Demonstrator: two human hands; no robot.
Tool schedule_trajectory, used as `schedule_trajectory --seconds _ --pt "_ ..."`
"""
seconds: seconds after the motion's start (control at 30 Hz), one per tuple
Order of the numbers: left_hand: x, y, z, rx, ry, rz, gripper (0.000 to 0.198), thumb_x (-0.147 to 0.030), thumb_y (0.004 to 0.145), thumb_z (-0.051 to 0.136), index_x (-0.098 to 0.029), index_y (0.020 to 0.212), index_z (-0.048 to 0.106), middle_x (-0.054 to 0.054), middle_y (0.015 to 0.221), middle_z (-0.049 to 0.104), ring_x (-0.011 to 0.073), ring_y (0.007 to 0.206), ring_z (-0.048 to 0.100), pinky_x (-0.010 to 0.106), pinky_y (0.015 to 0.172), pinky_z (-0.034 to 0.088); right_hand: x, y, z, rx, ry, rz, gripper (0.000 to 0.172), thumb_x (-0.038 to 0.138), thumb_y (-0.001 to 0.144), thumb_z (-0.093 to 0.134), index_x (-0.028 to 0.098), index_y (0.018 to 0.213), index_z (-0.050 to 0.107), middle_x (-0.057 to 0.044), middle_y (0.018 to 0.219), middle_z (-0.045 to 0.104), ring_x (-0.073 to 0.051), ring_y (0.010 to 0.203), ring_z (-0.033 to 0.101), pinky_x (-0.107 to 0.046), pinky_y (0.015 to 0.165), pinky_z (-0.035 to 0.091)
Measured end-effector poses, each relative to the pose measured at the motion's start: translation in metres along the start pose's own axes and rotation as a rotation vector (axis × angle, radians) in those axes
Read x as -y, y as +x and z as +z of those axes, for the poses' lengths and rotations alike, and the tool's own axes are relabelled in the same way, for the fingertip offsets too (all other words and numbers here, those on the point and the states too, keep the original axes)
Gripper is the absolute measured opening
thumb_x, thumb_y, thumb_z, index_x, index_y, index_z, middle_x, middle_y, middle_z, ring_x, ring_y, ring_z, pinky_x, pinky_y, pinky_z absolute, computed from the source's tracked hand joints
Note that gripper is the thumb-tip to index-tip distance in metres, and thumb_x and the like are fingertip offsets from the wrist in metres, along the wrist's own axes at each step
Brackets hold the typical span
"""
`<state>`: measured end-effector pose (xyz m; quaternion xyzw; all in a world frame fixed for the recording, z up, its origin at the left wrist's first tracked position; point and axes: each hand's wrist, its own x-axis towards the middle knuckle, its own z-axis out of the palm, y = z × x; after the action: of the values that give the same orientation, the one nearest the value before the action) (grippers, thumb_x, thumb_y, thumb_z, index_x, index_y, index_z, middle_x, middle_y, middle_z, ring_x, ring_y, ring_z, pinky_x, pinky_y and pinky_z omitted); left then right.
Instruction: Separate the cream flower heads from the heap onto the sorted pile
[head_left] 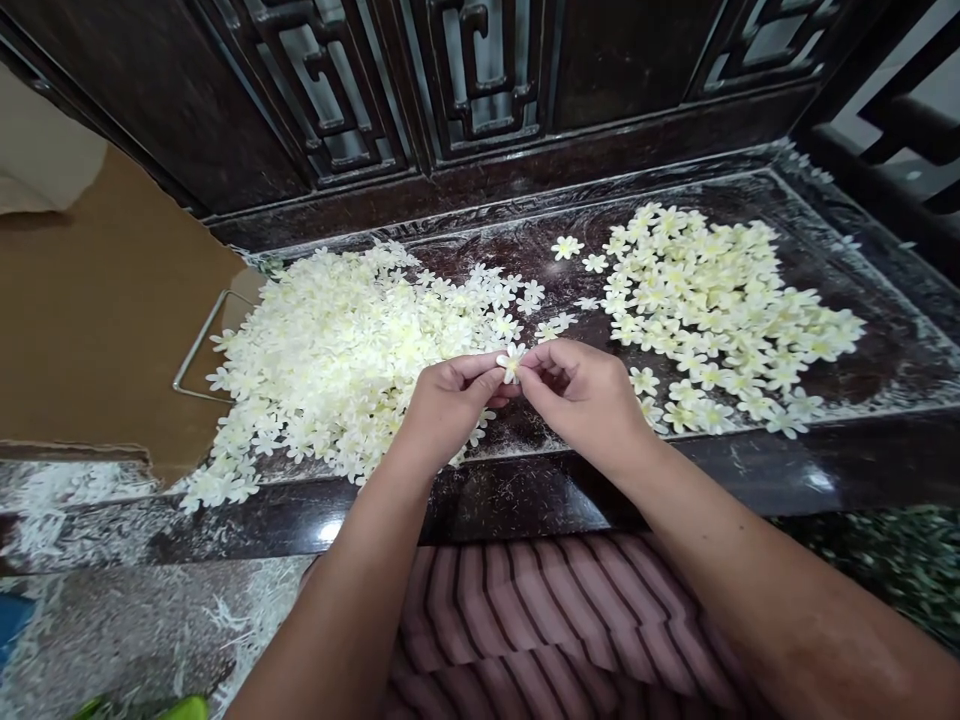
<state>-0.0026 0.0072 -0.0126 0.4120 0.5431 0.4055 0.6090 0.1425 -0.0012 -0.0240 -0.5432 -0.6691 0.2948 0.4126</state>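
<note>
Between both hands is one small white artificial flower (512, 364) with a yellow centre. My left hand (457, 395) pinches it from the left with thumb and fingers. From the right, my right hand (581, 390) grips its edge between thumb and forefinger. A large heap of white flowers (337, 350) lies to the left, partly behind my left hand. On the right is a smaller, yellower pile of flowers (712, 310). Several loose flowers (568, 247) lie between the two piles.
The piles rest on a dark wooden bench seat (847, 300) with a carved lattice back (487, 70). A cardboard sheet (97, 320) and a bent metal wire handle (196, 345) are at the left. White shreds (82, 510) litter the bench edge and floor. Dark green foliage (885, 560) sits at lower right.
</note>
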Motion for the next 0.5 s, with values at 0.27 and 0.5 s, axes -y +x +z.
schedule_trajectory --seconds 0.27,0.5 --pt "-0.0005 0.0004 -0.0011 -0.058 0.002 -0.048 0.025 -0.028 0.062 0.079 -0.014 0.082 0.073 0.001 0.067 0.07 0.0128 0.061 0.064 0.031 0.069 0.056 0.002 -0.001 0.0 0.04 -0.076 -0.114 0.008 0.016 0.077 0.054 0.019 0.073 0.06 -0.003 0.073 0.064 -0.014 0.065 0.057 -0.026 0.06 0.044" --pt "-0.0003 0.0 -0.0006 -0.05 0.02 -0.043 0.017 -0.021 0.062 0.076 -0.013 0.076 0.072 0.001 0.064 0.069 0.0121 0.06 0.064 0.029 0.067 0.056 -0.0008 -0.0007 0.0038 0.081 -0.029 -0.059 0.008 0.02 0.076 0.057 0.018 0.075 0.064 -0.002 0.069 0.064 -0.013 0.06 0.056 -0.026 0.058 0.043"
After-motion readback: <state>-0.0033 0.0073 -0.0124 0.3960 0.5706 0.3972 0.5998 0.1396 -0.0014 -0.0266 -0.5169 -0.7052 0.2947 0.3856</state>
